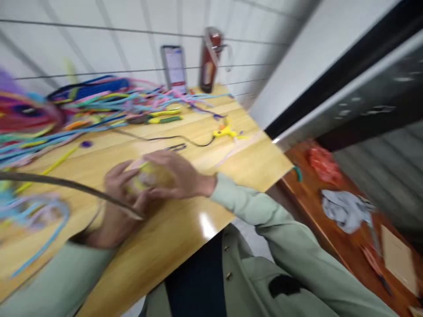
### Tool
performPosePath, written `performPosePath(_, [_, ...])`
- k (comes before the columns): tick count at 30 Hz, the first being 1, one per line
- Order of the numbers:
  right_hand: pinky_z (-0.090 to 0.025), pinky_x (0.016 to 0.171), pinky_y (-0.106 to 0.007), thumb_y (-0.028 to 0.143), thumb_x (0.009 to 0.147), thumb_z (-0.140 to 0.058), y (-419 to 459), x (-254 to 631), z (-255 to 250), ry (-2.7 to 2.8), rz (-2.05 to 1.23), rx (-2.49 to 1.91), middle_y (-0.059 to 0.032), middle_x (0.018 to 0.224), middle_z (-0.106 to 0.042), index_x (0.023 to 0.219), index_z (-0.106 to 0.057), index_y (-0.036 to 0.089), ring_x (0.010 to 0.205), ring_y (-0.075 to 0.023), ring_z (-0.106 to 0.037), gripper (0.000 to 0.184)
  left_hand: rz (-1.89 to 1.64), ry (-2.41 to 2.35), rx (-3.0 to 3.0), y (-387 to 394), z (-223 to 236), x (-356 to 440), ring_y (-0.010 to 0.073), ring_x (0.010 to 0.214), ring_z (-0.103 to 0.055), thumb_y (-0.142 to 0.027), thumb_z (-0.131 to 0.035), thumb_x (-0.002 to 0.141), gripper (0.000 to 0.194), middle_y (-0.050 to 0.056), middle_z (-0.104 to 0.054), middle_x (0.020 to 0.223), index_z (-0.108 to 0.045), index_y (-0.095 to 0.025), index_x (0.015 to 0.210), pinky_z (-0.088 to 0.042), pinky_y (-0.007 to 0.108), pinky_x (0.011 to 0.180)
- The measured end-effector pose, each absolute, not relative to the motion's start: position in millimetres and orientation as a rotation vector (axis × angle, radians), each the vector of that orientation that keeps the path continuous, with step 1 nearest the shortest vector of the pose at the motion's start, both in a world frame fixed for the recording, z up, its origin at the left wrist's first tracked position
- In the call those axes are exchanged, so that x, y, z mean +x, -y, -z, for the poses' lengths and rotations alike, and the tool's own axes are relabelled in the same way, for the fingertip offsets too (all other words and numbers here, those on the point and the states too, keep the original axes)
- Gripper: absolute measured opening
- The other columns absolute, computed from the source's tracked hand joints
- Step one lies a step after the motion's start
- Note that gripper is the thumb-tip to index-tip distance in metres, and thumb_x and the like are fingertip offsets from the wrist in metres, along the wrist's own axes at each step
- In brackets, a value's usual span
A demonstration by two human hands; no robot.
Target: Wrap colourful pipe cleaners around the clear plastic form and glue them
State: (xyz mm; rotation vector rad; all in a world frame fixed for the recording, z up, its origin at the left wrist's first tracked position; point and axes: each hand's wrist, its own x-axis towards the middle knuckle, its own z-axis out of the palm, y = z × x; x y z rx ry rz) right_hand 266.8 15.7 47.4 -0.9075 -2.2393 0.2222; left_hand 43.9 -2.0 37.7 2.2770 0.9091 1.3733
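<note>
My left hand (120,207) and my right hand (180,174) are closed around a rounded, yellowish thing (145,178) with a pale middle, just above the table. It is blurred and partly hidden by my fingers, so I cannot make out its kind. A long, thin, greyish-brown strip (82,187) runs from the left edge across my left hand. I cannot tell whether it touches the hand. Behind my hands lies a pair of dark tweezers or a similar thin metal piece (176,146).
Colourful pipe cleaners (132,103) heap along the wall. Yellow-green-handled pliers (165,116) and a yellow glue gun (226,131) with a dark cord lie nearby. A phone (175,70) and red-brown bottle (210,61) stand behind. On the right, a brown surface (317,207) holds grey cloth (343,209).
</note>
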Motion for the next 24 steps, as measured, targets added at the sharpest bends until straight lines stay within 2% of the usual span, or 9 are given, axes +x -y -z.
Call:
performPosePath(1, [-0.053, 0.131, -0.040, 0.076, 0.100, -0.068, -12.8, 268.9, -43.8, 2.154, -0.250, -0.877, -0.0148, 0.154, -0.074, 0.156, -0.062, 0.013, 0.147, -0.0255, -0.068, 0.085, -1.398, -0.913, 2.313, 4.3, -31.1, 40.0, 0.0348, 0.134, -0.064, -0.045, -0.076, 0.107, 0.045, 0.015, -0.062, 0.145, -0.059, -0.020, 0.140, -0.056, 0.068, 0.114])
performPosePath(2, [-0.052, 0.133, -0.047, 0.075, 0.106, -0.061, -10.5, 271.4, -41.2, 2.129, -0.279, -0.869, -0.0142, 0.158, -0.071, 0.163, -0.054, 0.016, 0.151, -0.0260, -0.066, 0.082, -1.397, -0.900, 2.347, 5.9, -26.5, 37.6, 0.0353, 0.140, -0.061, -0.040, -0.075, 0.109, 0.047, 0.016, -0.059, 0.149, -0.056, -0.018, 0.145, -0.057, 0.065, 0.114])
performPosePath(3, [-0.053, 0.132, -0.051, 0.071, 0.109, -0.058, -8.6, 273.9, -40.1, 2.124, -0.280, -0.837, -0.0129, 0.159, -0.069, 0.167, -0.047, 0.021, 0.152, -0.0260, -0.065, 0.077, -1.356, -0.940, 2.357, 6.7, -23.9, 36.8, 0.0342, 0.145, -0.060, -0.035, -0.073, 0.110, 0.047, 0.017, -0.057, 0.153, -0.054, -0.018, 0.149, -0.058, 0.062, 0.117])
performPosePath(5, [-0.056, 0.128, -0.055, 0.067, 0.110, -0.061, -4.9, 277.9, -42.1, 2.117, -0.246, -0.780, -0.0126, 0.157, -0.069, 0.171, -0.038, 0.027, 0.150, -0.0275, -0.066, 0.077, -1.332, -1.001, 2.356, 7.4, -23.4, 38.8, 0.0316, 0.148, -0.059, -0.036, -0.070, 0.113, 0.045, 0.014, -0.056, 0.156, -0.052, -0.020, 0.151, -0.058, 0.058, 0.122])
performPosePath(6, [-0.056, 0.128, -0.056, 0.064, 0.110, -0.061, -3.0, 279.1, -44.7, 2.117, -0.231, -0.778, -0.0126, 0.157, -0.069, 0.172, -0.036, 0.028, 0.150, -0.0284, -0.066, 0.076, -1.346, -1.017, 2.337, 7.7, -24.4, 40.8, 0.0307, 0.149, -0.058, -0.034, -0.063, 0.116, 0.040, 0.012, -0.055, 0.156, -0.051, -0.021, 0.151, -0.057, 0.058, 0.124])
performPosePath(8, [-0.057, 0.125, -0.061, 0.060, 0.109, -0.065, 0.2, 279.7, -50.3, 2.131, -0.194, -0.749, -0.0140, 0.155, -0.069, 0.173, -0.034, 0.028, 0.148, -0.0319, -0.067, 0.078, -1.412, -0.940, 2.335, 8.6, -26.8, 44.6, 0.0316, 0.145, -0.060, -0.041, -0.063, 0.115, 0.042, 0.012, -0.055, 0.155, -0.051, -0.024, 0.151, -0.059, 0.057, 0.121])
performPosePath(11, [-0.062, 0.117, -0.067, 0.056, 0.104, -0.073, 1.5, 279.1, -54.4, 2.160, -0.146, -0.699, -0.0166, 0.148, -0.073, 0.172, -0.037, 0.026, 0.139, -0.0378, -0.071, 0.083, -1.398, -0.909, 2.274, 10.0, -27.1, 46.9, 0.0331, 0.149, -0.057, -0.044, -0.065, 0.114, 0.048, 0.013, -0.053, 0.158, -0.047, -0.028, 0.155, -0.057, 0.058, 0.124])
performPosePath(16, [-0.066, 0.109, -0.068, 0.059, 0.104, -0.072, -1.2, 278.7, -53.3, 2.170, -0.108, -0.694, -0.0162, 0.137, -0.077, 0.170, -0.040, 0.028, 0.131, -0.0394, -0.075, 0.080, -1.370, -0.866, 2.221, 10.3, -24.1, 45.5, 0.0311, 0.154, -0.052, -0.034, -0.068, 0.111, 0.053, 0.014, -0.053, 0.158, -0.044, -0.031, 0.159, -0.052, 0.057, 0.129])
performPosePath(24, [-0.061, 0.114, -0.066, 0.058, 0.103, -0.072, -0.3, 279.4, -54.7, 2.189, -0.171, -0.697, -0.0147, 0.140, -0.075, 0.171, -0.040, 0.029, 0.133, -0.0380, -0.073, 0.081, -1.373, -0.845, 2.220, 11.0, -29.4, 45.9, 0.0302, 0.155, -0.051, -0.031, -0.068, 0.111, 0.060, 0.013, -0.054, 0.159, -0.039, -0.033, 0.164, -0.050, 0.055, 0.130])
